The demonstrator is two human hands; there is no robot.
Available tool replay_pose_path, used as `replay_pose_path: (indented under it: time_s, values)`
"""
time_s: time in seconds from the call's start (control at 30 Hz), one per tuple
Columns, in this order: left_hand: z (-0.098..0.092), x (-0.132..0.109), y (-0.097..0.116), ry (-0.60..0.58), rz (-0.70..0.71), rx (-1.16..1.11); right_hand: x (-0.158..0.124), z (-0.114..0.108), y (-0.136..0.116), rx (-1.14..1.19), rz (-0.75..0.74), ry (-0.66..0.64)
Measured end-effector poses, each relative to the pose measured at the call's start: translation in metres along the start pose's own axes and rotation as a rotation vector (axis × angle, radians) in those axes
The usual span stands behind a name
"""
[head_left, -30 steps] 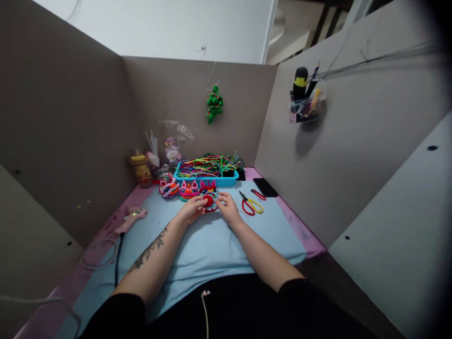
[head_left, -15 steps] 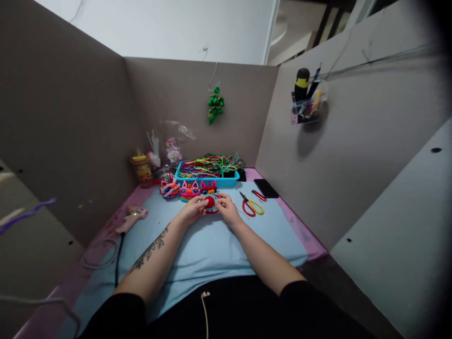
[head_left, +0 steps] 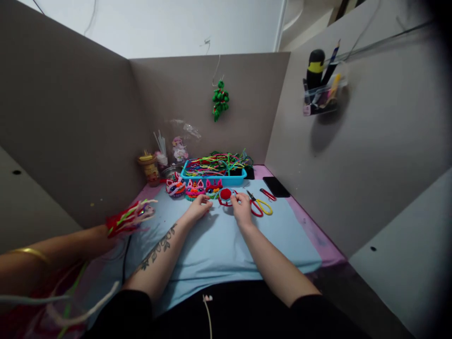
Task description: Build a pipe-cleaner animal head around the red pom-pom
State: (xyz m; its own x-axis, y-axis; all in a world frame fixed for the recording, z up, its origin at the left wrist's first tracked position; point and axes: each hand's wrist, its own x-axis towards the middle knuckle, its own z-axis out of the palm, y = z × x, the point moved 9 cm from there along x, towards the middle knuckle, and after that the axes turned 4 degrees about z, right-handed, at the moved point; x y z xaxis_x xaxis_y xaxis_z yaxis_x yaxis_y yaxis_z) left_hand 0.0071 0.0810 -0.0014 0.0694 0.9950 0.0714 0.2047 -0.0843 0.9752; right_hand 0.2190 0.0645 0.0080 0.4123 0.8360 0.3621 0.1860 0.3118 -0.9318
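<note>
My right hand (head_left: 242,207) pinches the edge of a small round pipe-cleaner piece (head_left: 226,195), with a red disc in the middle and a pale blue and red border. My left hand (head_left: 199,208) is off the piece, a little to its left, its fingers loosely bent and apart with nothing visible in them. Behind my left hand stand several colourful pipe-cleaner animal heads (head_left: 195,189) with pink ears. Scissors (head_left: 260,206) with one red and one yellow handle lie just right of my right hand.
Another person's arm (head_left: 81,242) with a gold bangle reaches in from the left, at a bundle of pipe cleaners (head_left: 129,219). A blue tray (head_left: 215,180) of pipe cleaners stands behind. A red cutter (head_left: 268,194) and a black phone (head_left: 276,187) lie right.
My left hand has let go of the round piece and moved left from it; my right hand keeps it. The other person's arm has come in at left, covering the pink glue gun.
</note>
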Motion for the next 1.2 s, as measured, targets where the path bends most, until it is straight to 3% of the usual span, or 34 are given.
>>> replay_pose_path:
  time_s: [0.3, 0.5, 0.63, 0.7, 0.8, 0.9, 1.0, 1.2]
  values:
    - [0.004, -0.03, 0.027, -0.061, 0.192, 0.408, -0.001, -0.003, -0.004, 0.017, -0.011, 0.029]
    - [-0.008, -0.067, 0.037, 0.021, 0.207, 0.594, -0.001, -0.003, -0.007, 0.012, -0.027, 0.025]
    - [-0.034, -0.092, 0.056, 0.127, 0.209, 0.724, -0.001, -0.003, -0.006, -0.001, -0.03, 0.015]
    - [-0.057, -0.105, 0.068, 0.181, 0.214, 0.823, -0.001, -0.003, -0.005, -0.001, -0.029, 0.015]
    - [-0.106, -0.125, 0.084, 0.392, 0.116, 1.329, -0.001, -0.002, -0.004, -0.005, -0.024, 0.01]
    - [-0.143, -0.133, 0.077, 0.405, -0.041, 1.531, -0.001, 0.0, -0.004, -0.01, -0.027, 0.001]
    - [-0.158, -0.131, 0.061, 0.338, -0.138, 1.567, -0.001, 0.001, -0.004, -0.013, -0.033, -0.002]
    - [-0.157, -0.123, 0.033, 0.261, -0.22, 1.552, 0.0, -0.001, -0.004, -0.015, -0.025, 0.004]
